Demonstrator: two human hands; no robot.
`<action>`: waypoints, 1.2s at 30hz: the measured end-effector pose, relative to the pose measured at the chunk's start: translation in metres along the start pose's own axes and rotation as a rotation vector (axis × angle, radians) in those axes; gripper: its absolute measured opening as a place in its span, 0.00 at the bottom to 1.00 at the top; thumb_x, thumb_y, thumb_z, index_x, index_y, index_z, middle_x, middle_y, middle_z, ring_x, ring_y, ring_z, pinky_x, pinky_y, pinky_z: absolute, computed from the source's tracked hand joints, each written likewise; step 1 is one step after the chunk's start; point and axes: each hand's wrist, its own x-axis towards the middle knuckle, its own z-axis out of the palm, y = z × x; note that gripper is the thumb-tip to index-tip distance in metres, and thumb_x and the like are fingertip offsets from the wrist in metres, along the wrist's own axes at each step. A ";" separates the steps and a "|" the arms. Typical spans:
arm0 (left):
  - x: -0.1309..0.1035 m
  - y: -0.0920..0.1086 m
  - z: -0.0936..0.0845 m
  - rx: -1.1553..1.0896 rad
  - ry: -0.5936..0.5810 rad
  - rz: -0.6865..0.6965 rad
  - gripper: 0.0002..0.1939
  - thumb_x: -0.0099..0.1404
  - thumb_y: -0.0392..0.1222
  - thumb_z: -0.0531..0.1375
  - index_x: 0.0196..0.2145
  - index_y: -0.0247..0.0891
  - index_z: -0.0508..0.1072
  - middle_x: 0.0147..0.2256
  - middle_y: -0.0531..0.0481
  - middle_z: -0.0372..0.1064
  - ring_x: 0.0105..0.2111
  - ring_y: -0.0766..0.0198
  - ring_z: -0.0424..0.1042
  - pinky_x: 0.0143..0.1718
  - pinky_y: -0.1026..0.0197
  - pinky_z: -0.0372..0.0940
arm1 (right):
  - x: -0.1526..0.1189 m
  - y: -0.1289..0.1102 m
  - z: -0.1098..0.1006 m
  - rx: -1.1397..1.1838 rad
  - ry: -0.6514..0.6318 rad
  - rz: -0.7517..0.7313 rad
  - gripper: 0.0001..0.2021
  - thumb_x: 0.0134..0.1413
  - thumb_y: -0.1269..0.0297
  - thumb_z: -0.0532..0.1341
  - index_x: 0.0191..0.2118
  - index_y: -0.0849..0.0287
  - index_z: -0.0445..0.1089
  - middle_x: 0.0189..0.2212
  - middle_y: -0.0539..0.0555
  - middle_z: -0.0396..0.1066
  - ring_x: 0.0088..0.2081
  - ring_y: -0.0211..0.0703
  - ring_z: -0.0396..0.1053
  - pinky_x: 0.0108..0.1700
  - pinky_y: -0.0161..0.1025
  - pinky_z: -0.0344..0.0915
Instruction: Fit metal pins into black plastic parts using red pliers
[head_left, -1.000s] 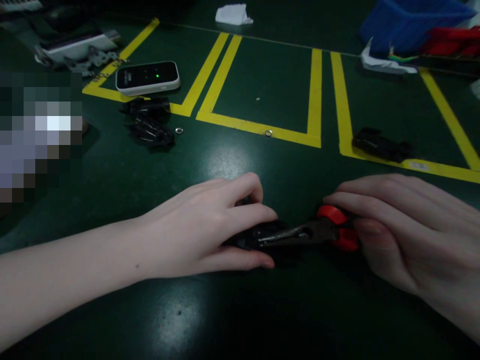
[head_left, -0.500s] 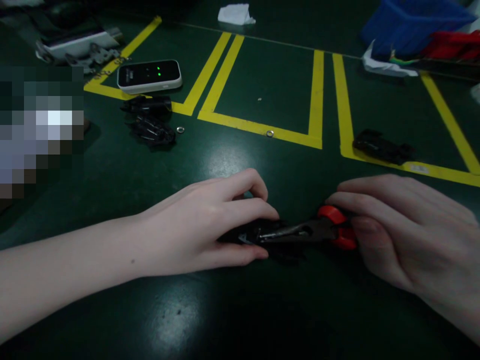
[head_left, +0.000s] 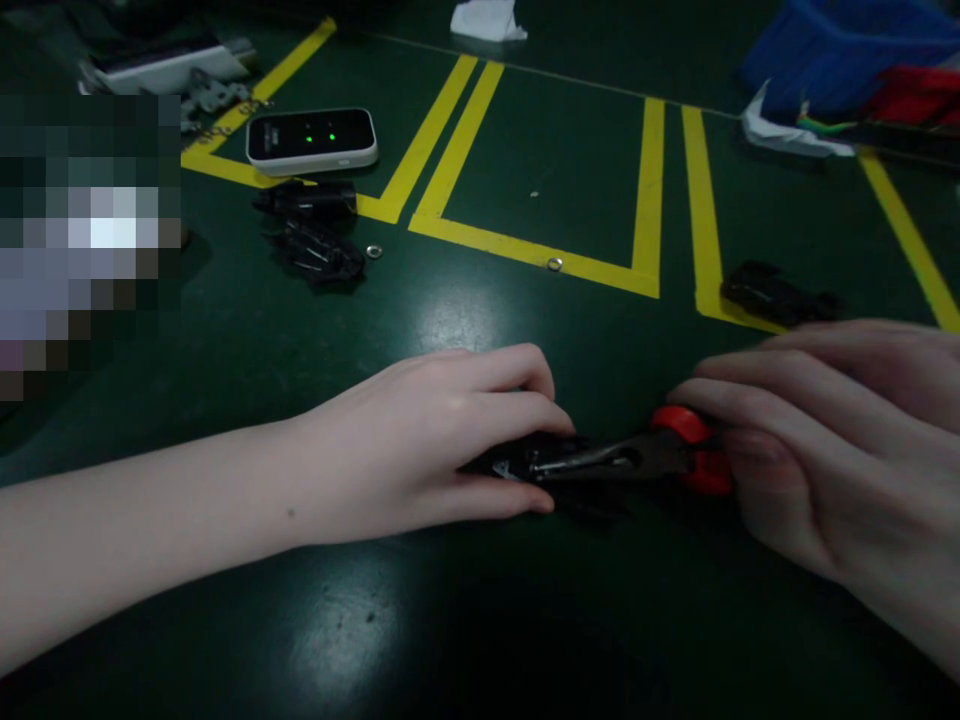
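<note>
i have the pliers (head_left: 652,458) lying left to right across the near middle of the table (head_left: 480,610), nose pointing left and slightly nearer than the red grips. the nose rests over the black part (head_left: 525,448), whose long axis seems to run roughly the same way, so i read the two as nearly in line. that line is what counts here: the black part sits under and between the fingers of my left hand (head_left: 450,430), the nearer hand to it, while my right hand (head_left: 832,450) is off to its right, across the length of the pliers.

my left fingers are clamped around the black part, thumb on the near side. my right hand is closed on the grips. whether the nose is pinching anything, i can't tell from here.

counting up: one pair of pliers; four black pieces, the held one, a far-left pair (head_left: 319,250) and a far-right one (head_left: 772,292); two metal rings, one (head_left: 374,257) right of that pair, one (head_left: 554,270) on the middle tape frame (head_left: 649,200); three tape frames; one white-edged box (head_left: 311,140) with two green lights; two white scraps (head_left: 487,20); one blue bin (head_left: 802,60), far right.
</note>
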 end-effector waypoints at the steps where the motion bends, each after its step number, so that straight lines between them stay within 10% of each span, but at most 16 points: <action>1: 0.000 0.000 0.000 -0.004 0.002 0.001 0.15 0.68 0.43 0.62 0.50 0.34 0.73 0.46 0.47 0.68 0.40 0.64 0.71 0.39 0.62 0.69 | -0.001 -0.002 -0.002 -0.015 0.013 0.011 0.09 0.64 0.67 0.51 0.45 0.57 0.67 0.38 0.58 0.73 0.45 0.57 0.69 0.49 0.59 0.63; 9: 0.001 -0.001 -0.004 -0.015 -0.040 -0.008 0.16 0.67 0.43 0.63 0.50 0.34 0.73 0.45 0.48 0.67 0.39 0.65 0.71 0.37 0.63 0.68 | -0.007 0.002 0.003 -0.051 0.072 0.050 0.12 0.64 0.66 0.51 0.45 0.58 0.70 0.39 0.55 0.75 0.51 0.55 0.69 0.61 0.65 0.56; 21: 0.000 0.004 0.000 0.068 0.031 -0.056 0.12 0.65 0.42 0.65 0.43 0.35 0.71 0.40 0.51 0.65 0.33 0.68 0.67 0.28 0.67 0.61 | -0.001 -0.004 0.003 0.079 0.024 0.053 0.08 0.61 0.71 0.52 0.40 0.62 0.68 0.35 0.61 0.73 0.34 0.50 0.67 0.29 0.47 0.63; 36: -0.004 0.010 0.003 0.500 0.092 0.013 0.25 0.61 0.61 0.64 0.38 0.37 0.64 0.32 0.53 0.65 0.32 0.61 0.67 0.32 0.59 0.52 | -0.008 0.001 -0.010 0.007 0.010 -0.048 0.13 0.61 0.67 0.50 0.46 0.63 0.69 0.38 0.65 0.71 0.37 0.60 0.69 0.33 0.55 0.65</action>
